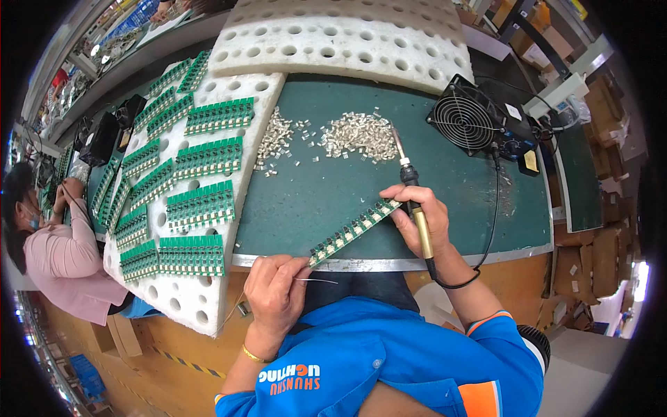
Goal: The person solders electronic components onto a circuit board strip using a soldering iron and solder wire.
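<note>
A green circuit board strip with a row of small pale and black parts slants between my hands, above the table's front edge. My left hand is closed on its lower left end; a thin length of solder wire also sticks out from those fingers. My right hand grips a soldering iron with a black and brass-coloured handle, its tip pointing up and away. The thumb and forefinger of that hand also pinch the strip's right end.
Small metallic parts lie in two heaps on the green mat. At left, white perforated foam carries several green boards; more foam lies behind. A black fan stands back right, near the iron's cord. A co-worker sits left.
</note>
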### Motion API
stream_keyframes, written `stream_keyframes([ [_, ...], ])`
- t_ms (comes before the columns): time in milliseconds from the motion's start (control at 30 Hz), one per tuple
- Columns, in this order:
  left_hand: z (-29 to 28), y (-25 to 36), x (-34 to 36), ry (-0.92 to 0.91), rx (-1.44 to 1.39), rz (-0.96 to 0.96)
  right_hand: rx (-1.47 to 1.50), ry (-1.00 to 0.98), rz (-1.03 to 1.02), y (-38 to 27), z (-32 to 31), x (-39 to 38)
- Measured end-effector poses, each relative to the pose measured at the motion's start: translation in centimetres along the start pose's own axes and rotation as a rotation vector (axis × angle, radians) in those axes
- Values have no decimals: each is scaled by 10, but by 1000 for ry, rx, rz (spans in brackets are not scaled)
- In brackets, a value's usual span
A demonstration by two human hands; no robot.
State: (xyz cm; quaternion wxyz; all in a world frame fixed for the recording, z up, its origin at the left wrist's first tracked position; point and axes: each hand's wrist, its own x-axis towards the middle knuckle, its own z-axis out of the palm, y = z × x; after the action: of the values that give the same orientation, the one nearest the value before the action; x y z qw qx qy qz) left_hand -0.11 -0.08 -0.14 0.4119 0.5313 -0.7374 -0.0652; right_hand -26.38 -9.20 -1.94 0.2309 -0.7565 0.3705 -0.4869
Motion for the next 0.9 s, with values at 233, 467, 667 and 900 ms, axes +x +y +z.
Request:
stream_keyframes([
  [233,6,-2,2,20,-29,-31,-33,26,20,-3,-3,1],
  [467,12,-2,2,73,-96,-76,11,69,119,-7,3,9],
  [667,11,-2,1,47,-145,-130,-134,109,124,-11,10,21],
  [900,2,3,0,-47,-280,-359,-157,110,64,-17,22,40],
])
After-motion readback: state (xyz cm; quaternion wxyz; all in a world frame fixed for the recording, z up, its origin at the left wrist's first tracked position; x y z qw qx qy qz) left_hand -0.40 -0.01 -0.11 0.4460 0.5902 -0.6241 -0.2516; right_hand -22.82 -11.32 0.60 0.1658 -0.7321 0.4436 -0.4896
